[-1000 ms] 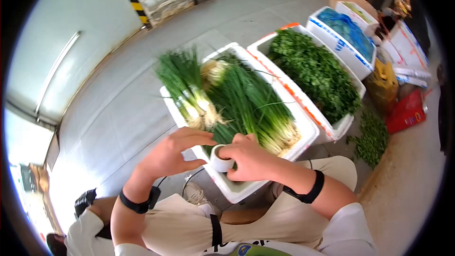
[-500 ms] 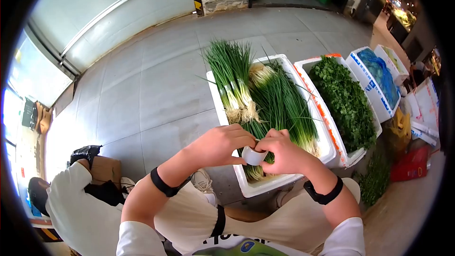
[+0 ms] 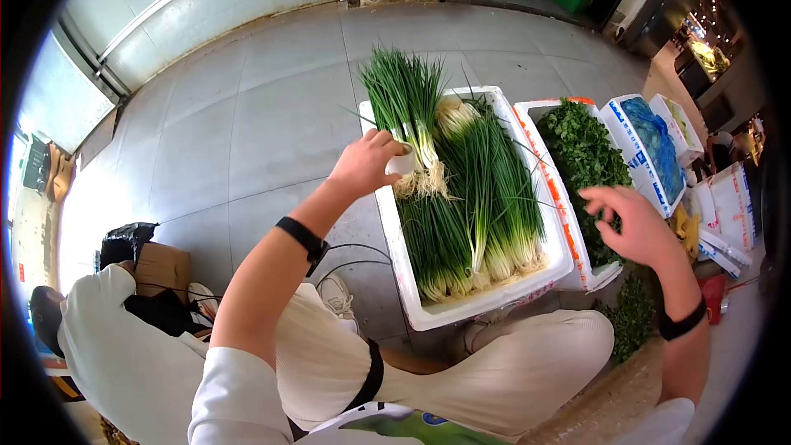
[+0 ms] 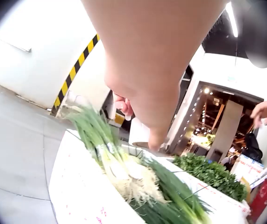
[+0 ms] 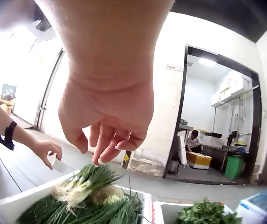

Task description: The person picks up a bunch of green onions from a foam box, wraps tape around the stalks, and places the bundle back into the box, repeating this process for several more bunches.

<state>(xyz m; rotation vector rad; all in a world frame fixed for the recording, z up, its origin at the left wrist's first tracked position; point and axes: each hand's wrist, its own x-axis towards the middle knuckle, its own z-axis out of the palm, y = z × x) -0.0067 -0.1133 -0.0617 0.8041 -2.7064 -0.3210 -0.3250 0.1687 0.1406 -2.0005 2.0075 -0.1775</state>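
Observation:
In the head view the left hand (image 3: 367, 162) holds a white tape roll (image 3: 401, 161), fingers curled round it, beside the roots of a bundle of green onions (image 3: 409, 107). That bundle lies on more green onions (image 3: 486, 206) in a white foam box (image 3: 428, 316). The right hand (image 3: 634, 222) is raised over the leafy greens (image 3: 581, 144), fingers loosely bent and holding nothing. The left wrist view shows the roll (image 4: 139, 133) by the left hand's fingers; in the right wrist view the right hand (image 5: 107, 112) hangs with nothing in its fingers.
A second foam box (image 3: 595, 280) holds the leafy greens, with a box of blue bags (image 3: 655, 144) beyond. Loose greens (image 3: 630, 317) lie on the floor near a red container (image 3: 713, 297). At the left a person in white (image 3: 124, 346) is beside a cardboard box (image 3: 161, 270).
The hands, together at the tape roll before, have parted. My left hand has moved up and left with the roll; my right hand has let go and swung right over the leafy greens.

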